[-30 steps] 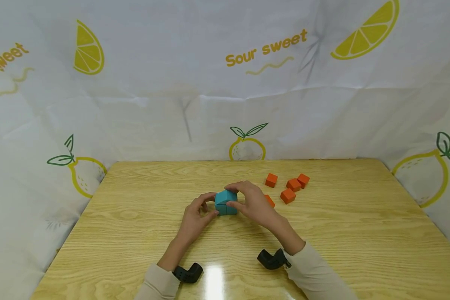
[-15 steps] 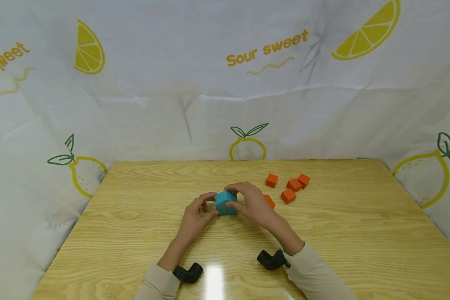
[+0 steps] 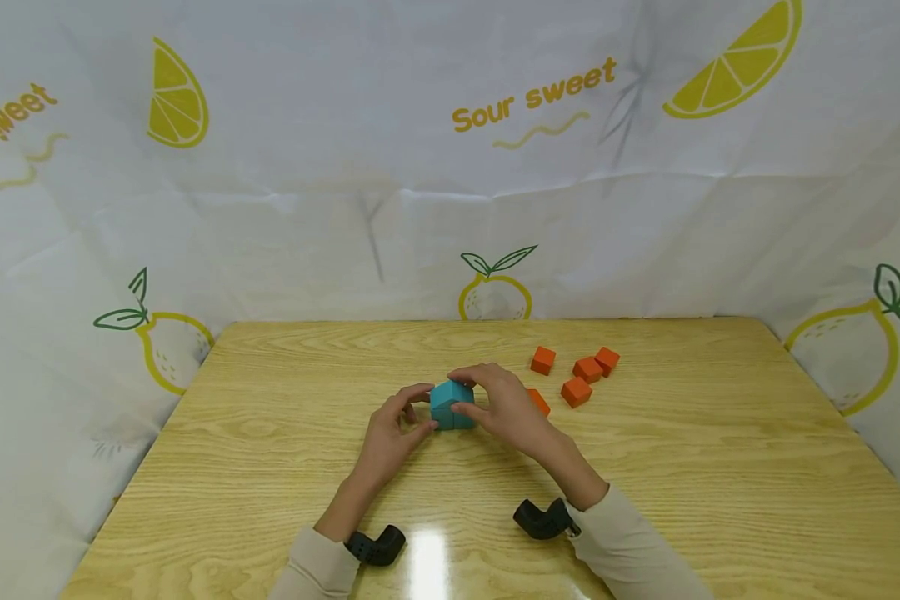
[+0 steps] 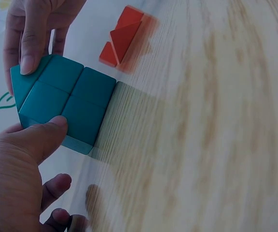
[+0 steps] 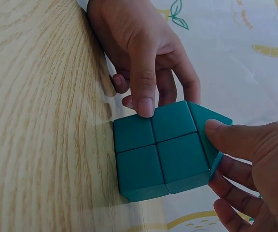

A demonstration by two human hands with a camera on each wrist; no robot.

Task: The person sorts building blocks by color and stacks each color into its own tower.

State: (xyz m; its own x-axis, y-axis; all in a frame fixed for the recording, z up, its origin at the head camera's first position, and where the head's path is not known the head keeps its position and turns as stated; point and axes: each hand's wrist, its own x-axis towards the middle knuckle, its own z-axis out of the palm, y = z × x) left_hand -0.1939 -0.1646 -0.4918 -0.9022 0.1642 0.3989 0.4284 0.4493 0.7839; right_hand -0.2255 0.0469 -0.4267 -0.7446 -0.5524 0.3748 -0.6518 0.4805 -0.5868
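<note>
In the head view a stack of teal cubes (image 3: 442, 418), two rows of two, stands upright near the middle of the table. A teal triangular block (image 5: 210, 136) caps it like a roof. My left hand (image 3: 386, 437) grips the left side of the cubes, thumb on the front face and the other fingers reaching behind. From the right, my right hand (image 3: 513, 412) pinches the triangular block, its thumb on the front face. The right wrist view shows the triangular block flat against the upper row of cubes. Fingertips behind the stack are partly hidden.
Several orange blocks (image 3: 577, 392) lie on the wooden table (image 3: 705, 467) to the right and behind the stack. One orange block (image 3: 540, 402) is partly covered by the right hand. A white lemon-print cloth (image 3: 307, 250) hangs round the table's back and sides.
The triangular block has settled slightly, from a small gap over the cubes to flush with them. Both hands stay almost in place; the orange blocks have not moved.
</note>
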